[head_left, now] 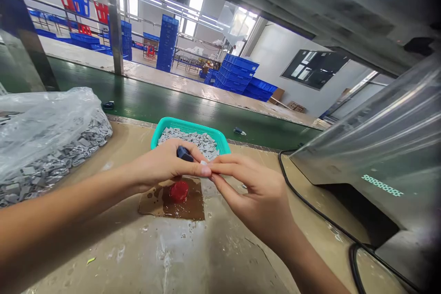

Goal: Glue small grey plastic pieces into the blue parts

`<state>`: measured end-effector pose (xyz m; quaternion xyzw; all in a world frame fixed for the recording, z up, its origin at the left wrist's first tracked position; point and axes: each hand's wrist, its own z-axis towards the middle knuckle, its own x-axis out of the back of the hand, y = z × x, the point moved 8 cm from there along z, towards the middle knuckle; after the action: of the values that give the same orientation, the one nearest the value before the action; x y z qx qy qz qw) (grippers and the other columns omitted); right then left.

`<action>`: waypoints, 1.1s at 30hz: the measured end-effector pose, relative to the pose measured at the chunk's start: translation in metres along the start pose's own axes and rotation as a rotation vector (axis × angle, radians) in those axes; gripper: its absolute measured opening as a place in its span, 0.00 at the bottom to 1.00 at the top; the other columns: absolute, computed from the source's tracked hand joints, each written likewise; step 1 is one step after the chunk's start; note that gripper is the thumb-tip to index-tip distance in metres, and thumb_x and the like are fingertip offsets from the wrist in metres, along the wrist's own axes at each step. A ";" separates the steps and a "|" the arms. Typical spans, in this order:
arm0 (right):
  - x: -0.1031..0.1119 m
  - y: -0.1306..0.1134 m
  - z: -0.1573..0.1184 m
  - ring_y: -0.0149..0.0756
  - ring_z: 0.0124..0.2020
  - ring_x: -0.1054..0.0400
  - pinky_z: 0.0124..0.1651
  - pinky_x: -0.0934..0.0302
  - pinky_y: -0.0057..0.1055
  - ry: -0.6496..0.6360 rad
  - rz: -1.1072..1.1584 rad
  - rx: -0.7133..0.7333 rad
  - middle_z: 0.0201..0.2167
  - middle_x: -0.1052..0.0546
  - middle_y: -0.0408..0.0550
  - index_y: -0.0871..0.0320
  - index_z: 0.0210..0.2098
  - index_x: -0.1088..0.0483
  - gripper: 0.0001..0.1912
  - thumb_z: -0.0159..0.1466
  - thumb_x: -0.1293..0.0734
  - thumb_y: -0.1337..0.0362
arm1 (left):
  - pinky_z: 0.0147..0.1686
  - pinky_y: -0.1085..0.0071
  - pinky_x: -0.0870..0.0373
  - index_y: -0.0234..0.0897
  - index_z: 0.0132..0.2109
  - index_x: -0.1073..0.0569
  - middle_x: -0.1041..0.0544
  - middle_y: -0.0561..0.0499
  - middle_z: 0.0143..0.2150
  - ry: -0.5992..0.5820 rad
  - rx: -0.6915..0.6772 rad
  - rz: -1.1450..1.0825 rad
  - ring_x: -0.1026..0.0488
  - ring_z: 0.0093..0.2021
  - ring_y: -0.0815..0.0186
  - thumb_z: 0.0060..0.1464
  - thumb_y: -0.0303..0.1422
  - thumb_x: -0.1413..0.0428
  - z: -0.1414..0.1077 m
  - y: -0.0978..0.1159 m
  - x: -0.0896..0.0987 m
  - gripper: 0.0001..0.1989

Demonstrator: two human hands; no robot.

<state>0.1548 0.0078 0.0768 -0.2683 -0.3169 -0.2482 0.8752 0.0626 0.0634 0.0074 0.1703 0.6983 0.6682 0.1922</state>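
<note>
My left hand [172, 161] is closed around a dark blue plastic part [185, 153], its thumb and fingertips reaching to the right. At those fingertips sits a small whitish piece [204, 163], partly covered. The fingers of my right hand [251, 183] pinch at this same small piece, touching my left thumb. Just behind the hands stands a turquoise basket [220, 140] holding many small grey plastic pieces [196, 140]. Below my left hand, a red, wet-looking lump [179, 191] rests on a brown wet patch [193, 206] of the worktop.
A clear plastic bag [51, 119] of grey pieces lies at left. Beyond the worktop runs a green conveyor belt [155, 101] carrying a dark part with a light tip [240, 131] and another dark part [108, 105]. At right are a black cable [310, 206] and a metal housing [372, 147].
</note>
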 end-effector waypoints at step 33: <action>0.029 0.015 -0.181 0.32 0.37 0.34 0.39 0.37 0.27 -0.572 0.060 -0.509 0.39 0.31 0.50 0.56 0.43 0.31 0.16 0.60 0.43 0.75 | 0.43 0.80 0.36 0.29 0.50 0.34 0.24 0.51 0.38 0.129 0.153 -0.345 0.30 0.44 0.71 0.51 0.19 0.51 0.000 -0.008 0.015 0.18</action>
<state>0.2599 -0.1021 -0.0268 -0.5445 -0.4686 -0.2082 0.6638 0.0496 0.0703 -0.0016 0.0191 0.7768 0.5798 0.2452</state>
